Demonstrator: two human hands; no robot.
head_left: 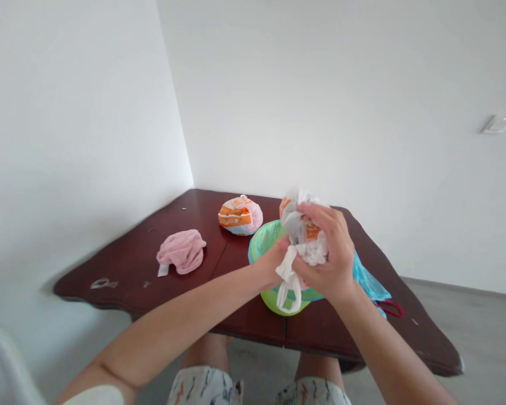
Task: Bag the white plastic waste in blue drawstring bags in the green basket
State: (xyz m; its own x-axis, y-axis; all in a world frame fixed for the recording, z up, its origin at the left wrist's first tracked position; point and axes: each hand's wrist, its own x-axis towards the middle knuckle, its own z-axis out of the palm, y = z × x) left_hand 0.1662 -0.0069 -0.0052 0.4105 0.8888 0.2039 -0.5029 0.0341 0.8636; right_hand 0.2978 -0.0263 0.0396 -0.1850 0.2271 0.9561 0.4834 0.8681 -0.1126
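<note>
Above a green and blue plastic basket (274,304) I hold a crumpled white plastic bag (297,228) with orange print. My right hand (335,256) is wrapped round the bag's right side, its thumb and fingers pressed into the plastic. From the left, my left hand (276,256) grips the lower part of the same bag; its fingers are mostly hidden behind the plastic. A white handle loop of the bag hangs down between my wrists, in front of the basket.
A bundled bag (240,215) with orange print lies at the back of the dark red table (130,270). Left of the basket rests a folded pink cloth (183,251) with a white tag. A blue plastic bag (369,278) and a red cord (392,307) lie to the right.
</note>
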